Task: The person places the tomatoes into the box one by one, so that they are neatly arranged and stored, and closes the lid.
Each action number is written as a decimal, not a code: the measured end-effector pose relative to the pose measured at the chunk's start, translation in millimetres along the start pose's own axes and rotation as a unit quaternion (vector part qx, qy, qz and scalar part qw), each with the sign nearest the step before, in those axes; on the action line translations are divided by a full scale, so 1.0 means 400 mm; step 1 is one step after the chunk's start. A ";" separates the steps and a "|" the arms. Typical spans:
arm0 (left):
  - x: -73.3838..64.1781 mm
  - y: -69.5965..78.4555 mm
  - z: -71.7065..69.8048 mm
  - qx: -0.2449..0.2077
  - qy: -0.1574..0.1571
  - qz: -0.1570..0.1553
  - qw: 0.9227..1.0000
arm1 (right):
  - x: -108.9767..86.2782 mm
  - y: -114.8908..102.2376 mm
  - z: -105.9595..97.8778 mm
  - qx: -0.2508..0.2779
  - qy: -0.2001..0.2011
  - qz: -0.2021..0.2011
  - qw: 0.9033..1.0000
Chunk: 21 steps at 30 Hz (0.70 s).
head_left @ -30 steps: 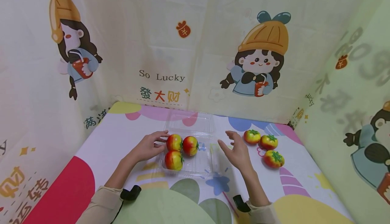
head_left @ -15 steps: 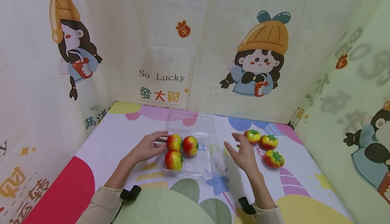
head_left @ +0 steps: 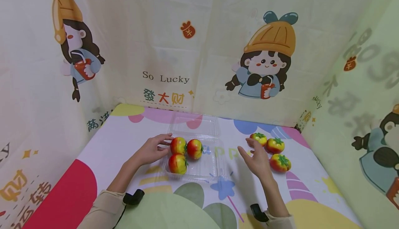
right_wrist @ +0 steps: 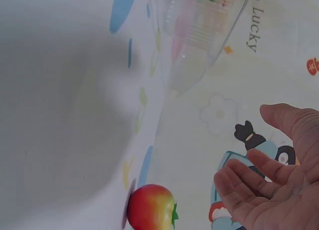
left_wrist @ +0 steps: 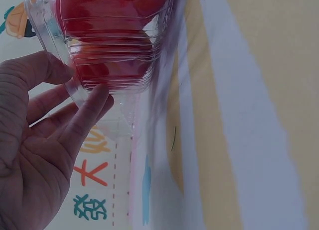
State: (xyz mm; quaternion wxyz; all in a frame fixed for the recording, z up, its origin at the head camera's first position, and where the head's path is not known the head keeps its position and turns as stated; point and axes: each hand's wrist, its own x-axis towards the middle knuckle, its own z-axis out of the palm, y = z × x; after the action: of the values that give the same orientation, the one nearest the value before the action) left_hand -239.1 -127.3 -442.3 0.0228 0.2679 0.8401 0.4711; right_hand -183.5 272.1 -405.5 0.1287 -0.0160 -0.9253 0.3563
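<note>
Clear clamshell box [head_left: 204, 168]: rests on the printed tablecloth [head_left: 124, 128], between the two hands.
Lid [head_left: 194, 125]: laid back behind the box, apparently to leave the top accessible.
Boxed persimmons [head_left: 194, 149]: three red-and-yellow, seemingly artificial fruits, gathered toward the left wall, two along it and one beside them.
Left hand [head_left: 152, 149]: thumb and fingers close in narrowly on the box's left rim; judged a steadying grip, as thin plastic likely slides easily.
Right hand [head_left: 258, 160]: raised above the cloth, holding nothing; thumb wide of the loosely bent fingers, a spread judged to suit one fruit.
Loose persimmons [head_left: 275, 146]: three on the cloth, right of the box, near the right hand, probably for easy reach; green calyxes face mostly upward.
</note>
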 end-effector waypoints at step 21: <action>0.000 0.000 0.000 -0.001 0.001 0.002 1.000 | -0.010 0.042 -0.054 -0.004 0.012 0.034 0.999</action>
State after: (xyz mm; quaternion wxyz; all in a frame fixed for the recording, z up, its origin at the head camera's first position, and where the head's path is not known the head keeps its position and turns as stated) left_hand -239.0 -127.5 -442.2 0.0215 0.2693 0.8392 0.4719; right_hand -175.1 298.3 -402.0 0.1276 -0.0520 -0.9241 0.3564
